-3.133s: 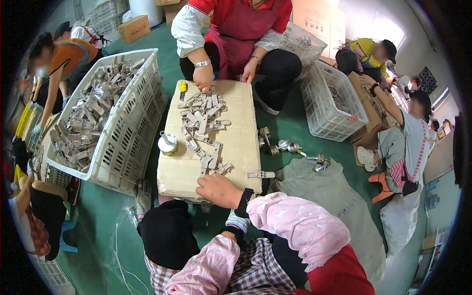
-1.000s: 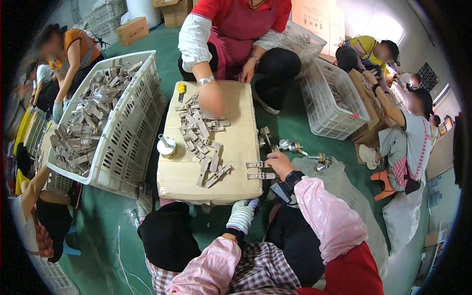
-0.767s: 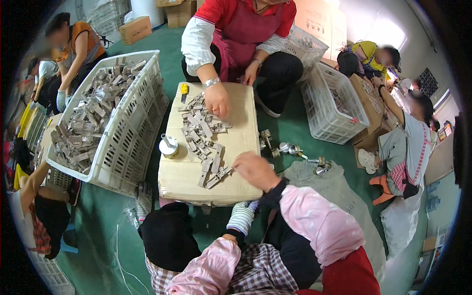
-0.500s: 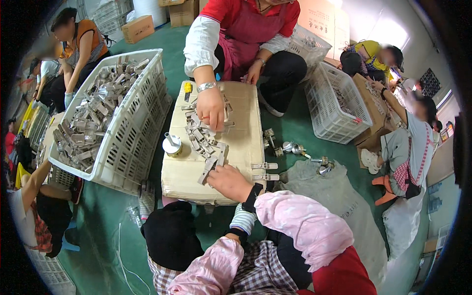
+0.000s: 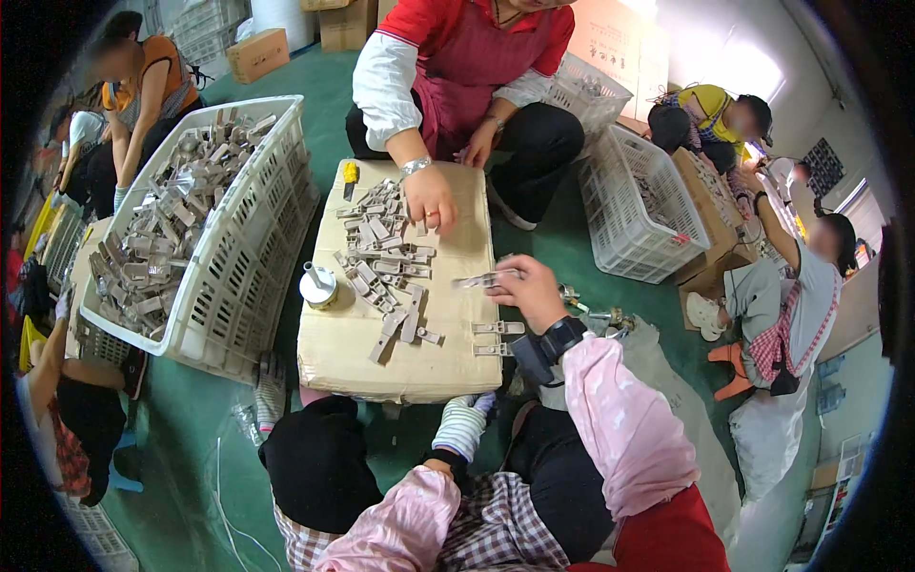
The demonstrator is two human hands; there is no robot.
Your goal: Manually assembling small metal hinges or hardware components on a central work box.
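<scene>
My bare right hand (image 5: 534, 291) is closed on a beige-grey clip (image 5: 484, 280), held just over the right edge of a cardboard-topped work surface (image 5: 448, 367). Two similar clips (image 5: 498, 328) lie at that edge, below my hand. My left hand (image 5: 464, 425) wears a striped glove and is low in front of the near edge; its fingers do not show clearly. A loose pile of clips (image 5: 381, 253) spreads over the middle of the surface. Across from me, a co-worker's hand (image 5: 431, 200) reaches down beside the pile.
A white crate (image 5: 238, 248) heaped with clips stands at the left. On the surface are a small tin with a spout (image 5: 318, 284) and a yellow-handled cutter (image 5: 350, 179). Metal parts (image 5: 610, 317) and a plastic sheet (image 5: 658, 381) lie on the floor at right, near another crate (image 5: 639, 205).
My right hand has moved from the near clips to the right edge, now with a clip in it. The co-worker's hand has shifted right, off the pile.
</scene>
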